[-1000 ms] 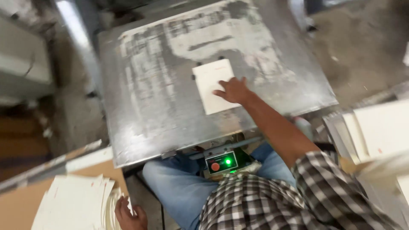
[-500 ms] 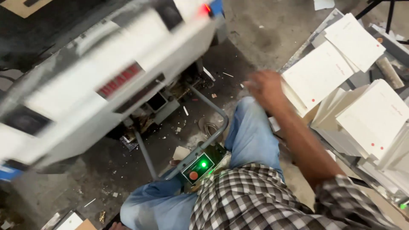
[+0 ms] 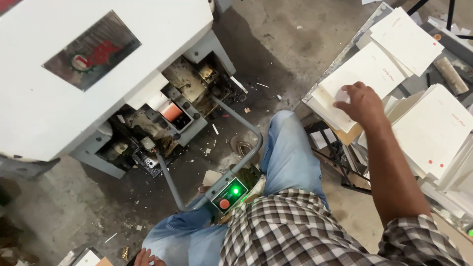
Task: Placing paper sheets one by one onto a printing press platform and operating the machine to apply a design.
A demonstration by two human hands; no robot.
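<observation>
White card sheets point(image 3: 364, 74) lie stacked on a rack at the right, and the right hand point(image 3: 362, 103) rests palm down on the nearest stack, fingers point(image 3: 345, 91) spread and curled over the top sheet near its near edge; whether it pinches the sheet or only presses on it, I cannot tell. More stacks point(image 3: 433, 128) sit just right of the forearm and a further one point(image 3: 406, 34) lies beyond, overlapping one another on the rack's metal frame point(image 3: 330, 74). The left hand point(image 3: 145, 257) shows only at the near edge of the view, low on the left beside the jeans point(image 3: 290, 152), its fingers partly out of view, so its grip cannot be told. Between the knees sits a small control box point(image 3: 229, 194) with a lit green light and a red button, fixed to a bent grey tube point(image 3: 246, 130). Far left stands a white machine point(image 3: 74, 74) with grimy works exposed underneath, over a littered concrete floor point(image 3: 276, 59).
</observation>
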